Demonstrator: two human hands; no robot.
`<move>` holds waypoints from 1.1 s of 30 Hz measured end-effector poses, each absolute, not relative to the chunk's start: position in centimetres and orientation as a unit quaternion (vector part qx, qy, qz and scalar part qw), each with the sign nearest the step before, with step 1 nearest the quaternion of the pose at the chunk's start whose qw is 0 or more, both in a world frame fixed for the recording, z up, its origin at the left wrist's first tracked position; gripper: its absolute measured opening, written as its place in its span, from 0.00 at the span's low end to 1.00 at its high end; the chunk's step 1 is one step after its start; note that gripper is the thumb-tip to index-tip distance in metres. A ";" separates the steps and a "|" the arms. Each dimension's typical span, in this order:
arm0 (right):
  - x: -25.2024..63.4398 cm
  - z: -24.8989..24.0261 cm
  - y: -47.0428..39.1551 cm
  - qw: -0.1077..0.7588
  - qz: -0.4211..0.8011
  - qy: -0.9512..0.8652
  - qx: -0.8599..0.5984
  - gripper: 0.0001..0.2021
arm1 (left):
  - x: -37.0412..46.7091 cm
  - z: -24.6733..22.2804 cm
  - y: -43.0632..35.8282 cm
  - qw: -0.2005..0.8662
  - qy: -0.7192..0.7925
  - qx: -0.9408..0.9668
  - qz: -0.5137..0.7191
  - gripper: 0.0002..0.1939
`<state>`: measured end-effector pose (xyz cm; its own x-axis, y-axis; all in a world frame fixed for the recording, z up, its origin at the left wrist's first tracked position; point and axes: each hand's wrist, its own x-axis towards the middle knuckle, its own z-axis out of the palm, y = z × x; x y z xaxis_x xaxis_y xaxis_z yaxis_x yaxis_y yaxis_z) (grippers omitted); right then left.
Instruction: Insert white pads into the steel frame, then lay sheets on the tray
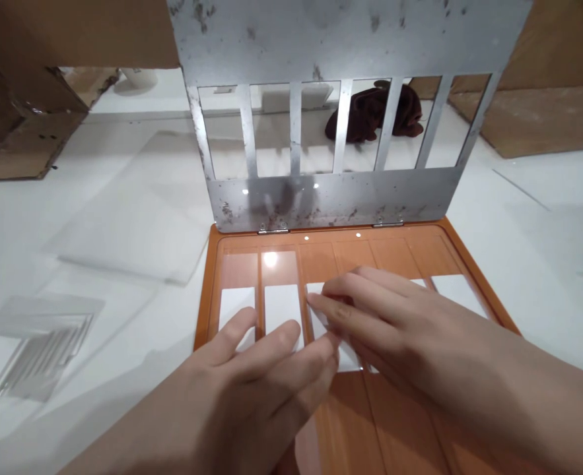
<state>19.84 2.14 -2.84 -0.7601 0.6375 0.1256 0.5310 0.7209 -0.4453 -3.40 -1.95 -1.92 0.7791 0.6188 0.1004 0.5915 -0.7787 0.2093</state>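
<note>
In the head view, an orange slotted tray [315,254] lies in front of me with its hinged metal frame [331,198] raised at the far side. White rectangular cards sit in a row in the slots, among them a left card [236,303], a second card [281,300] and a right-end card [457,290]. My right hand [390,323] has its fingers bent together over a middle white card [315,290], touching its edge. My left hand [261,382] lies with fingers spread across the left cards, its fingertips meeting the right hand's. Both hands hide part of the row.
A transparent plastic sheet [133,204] lies left of the tray. Nearer, a slotted transparent piece [48,349] rests on the white table. Cardboard stands at left [18,145] and right [543,125]. Behind the frame sits a dark brown cloth-like object [358,119].
</note>
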 end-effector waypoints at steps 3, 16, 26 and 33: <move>19.5 -2.1 1.6 0.101 0.236 -0.901 -0.349 0.15 | -3.4 -1.9 -1.8 0.026 0.285 0.956 0.067 0.22; 19.4 -1.1 0.0 0.059 0.327 -0.856 -0.397 0.15 | -3.4 -2.1 -2.4 0.022 0.296 0.955 0.003 0.17; 19.2 -1.1 0.4 0.057 0.431 -0.779 -0.451 0.15 | -3.4 -0.9 -2.0 0.017 0.277 0.960 0.026 0.16; 19.0 -1.0 0.4 0.091 0.386 -0.808 -0.435 0.16 | -3.3 -1.1 -2.1 0.003 0.276 0.960 0.052 0.19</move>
